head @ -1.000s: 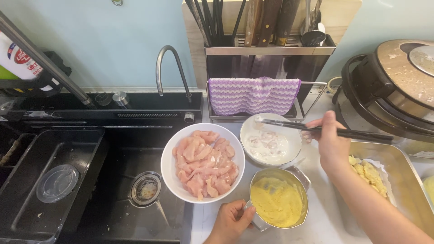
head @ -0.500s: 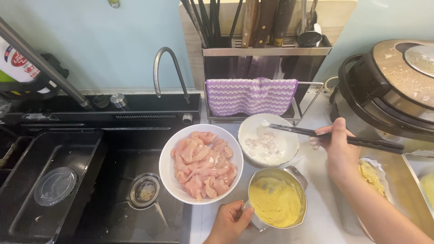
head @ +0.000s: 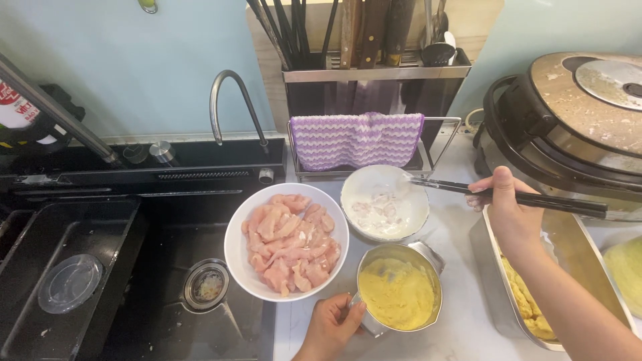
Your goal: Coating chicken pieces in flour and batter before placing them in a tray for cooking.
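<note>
On the counter [head: 461,254], left to right: white bowl of raw chicken strips [head: 286,242]; your left hand [head: 331,326], its grip grasping the steel pot of yellow batter [head: 398,295]; small floured bowl [head: 384,202]; your right hand [head: 507,212] clenched on black chopsticks [head: 511,196].

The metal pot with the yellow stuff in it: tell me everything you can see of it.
The metal pot is a small, shiny, steel-looking round vessel standing upright on the pale counter, just right of the white bowl of raw meat strips and in front of the smaller white bowl. It is filled well up with a thick, lumpy yellow batter. A short flat lug juts from the rim at upper right. The left hand grips its lower left side, fingers against the wall.
</note>
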